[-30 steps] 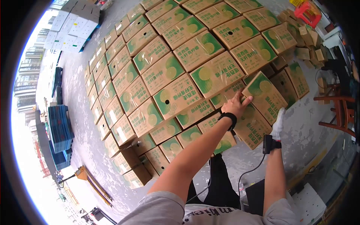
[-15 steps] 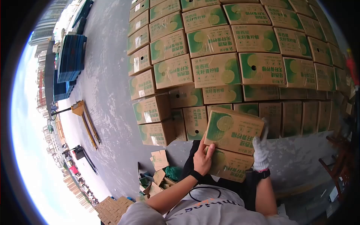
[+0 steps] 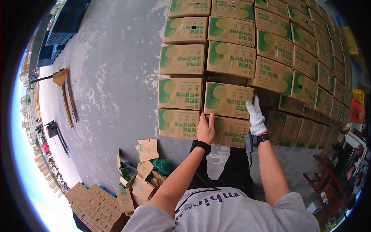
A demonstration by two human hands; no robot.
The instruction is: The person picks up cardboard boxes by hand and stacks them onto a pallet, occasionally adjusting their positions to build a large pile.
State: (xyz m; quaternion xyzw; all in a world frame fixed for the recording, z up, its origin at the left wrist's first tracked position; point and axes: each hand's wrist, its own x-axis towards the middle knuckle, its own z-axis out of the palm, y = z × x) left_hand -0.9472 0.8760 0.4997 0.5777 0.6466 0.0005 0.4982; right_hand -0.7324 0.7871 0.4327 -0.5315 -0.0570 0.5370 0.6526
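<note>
The box lies, long axis crosswise, between the left hand, loosely open at its near left corner, and the gloved right hand, open flat against its right end.

Brown cartons with green citrus print, white glove, mottled grey floor

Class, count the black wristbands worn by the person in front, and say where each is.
2: one black wristband behind the bare left hand, the other behind the gloved right hand. Neither is hidden.
</note>
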